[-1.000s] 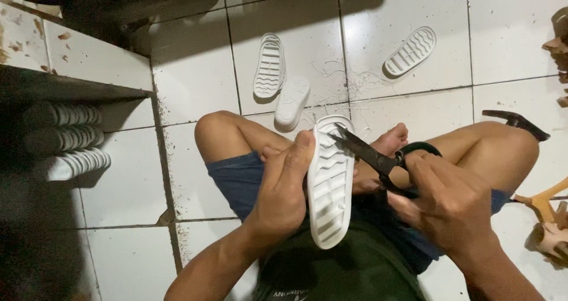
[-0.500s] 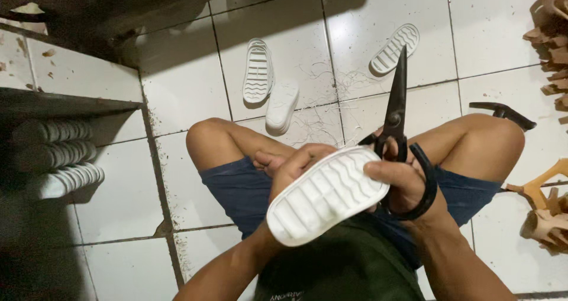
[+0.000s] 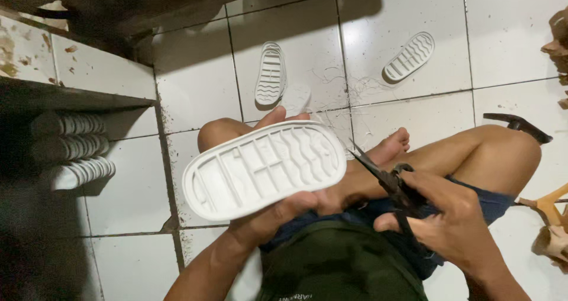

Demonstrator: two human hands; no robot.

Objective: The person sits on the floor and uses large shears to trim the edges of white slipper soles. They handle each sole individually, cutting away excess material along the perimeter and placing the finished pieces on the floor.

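Note:
My left hand (image 3: 278, 212) holds a white rubber shoe sole (image 3: 263, 168) up over my lap, tread side towards me, lying almost level with its toe to the right. My right hand (image 3: 452, 218) grips black scissors (image 3: 384, 176), whose blades are parted a little and point up-left at the right end of the sole, just short of touching it. I sit cross-legged on a white tiled floor (image 3: 367, 46), in blue shorts and a dark green shirt.
Two more white soles (image 3: 270, 73) (image 3: 409, 55) lie on the tiles ahead, with thin trimmings scattered between them. Stacked white soles (image 3: 74, 150) fill a low shelf at the left. A black tool (image 3: 520, 125) lies by my right knee. Tan pieces (image 3: 553, 215) sit at the right edge.
The sole has been turned from upright to nearly level and lifted closer. The scissors swung up, then came down to the sole's right end.

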